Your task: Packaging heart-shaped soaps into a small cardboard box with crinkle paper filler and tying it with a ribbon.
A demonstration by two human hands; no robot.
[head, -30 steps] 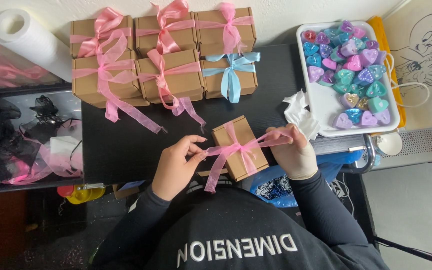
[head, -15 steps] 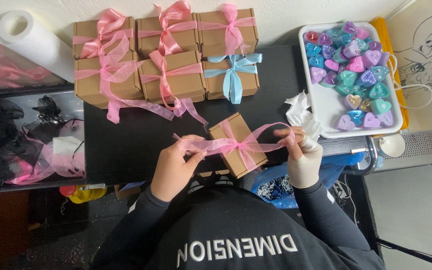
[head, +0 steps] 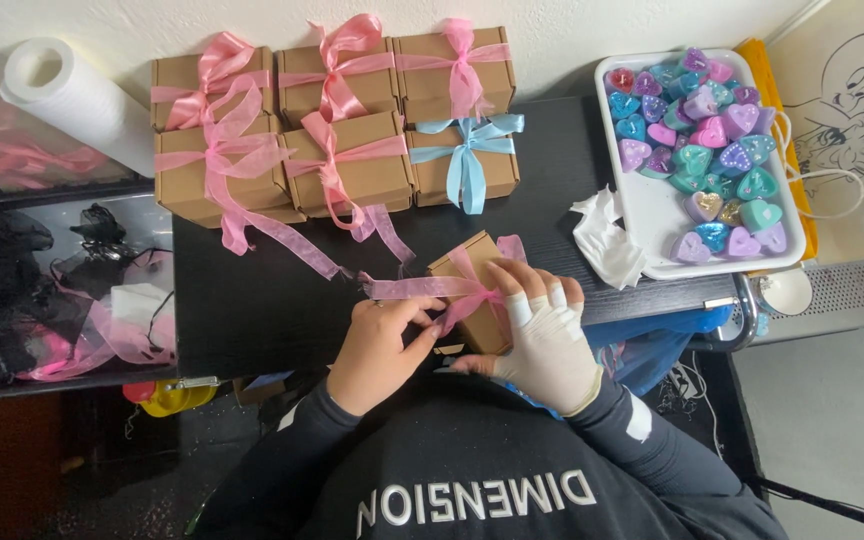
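Small kraft cardboard box [head: 472,290], matte and square-edged, sat tilted at the near edge of the black table [head: 252,310], wrapped in a sheer pink ribbon [head: 412,288] with a satin sheen. One ribbon tail ran flat and taut leftward from the box.

Left hand [head: 382,345] bare, fingers curled, fingertips pinched closed on that ribbon tail just left of the box. Right hand [head: 542,335] in white bandage-like wrap, fingertips bare; palm down, fingers spread flat over the box's right side and the ribbon crossing. Whether it gripped the ribbon could not be told.

Behind, well apart: six finished boxes [head: 337,130] in two rows against the wall, five tied pink, one light blue, loose tails trailing toward the working box. Right: white tray [head: 652,215] of glossy heart-shaped pieces [head: 702,140], crumpled white tissue [head: 607,240] touching its left rim. Paper roll [head: 77,105] far left. Bare tabletop lay left of the hands.
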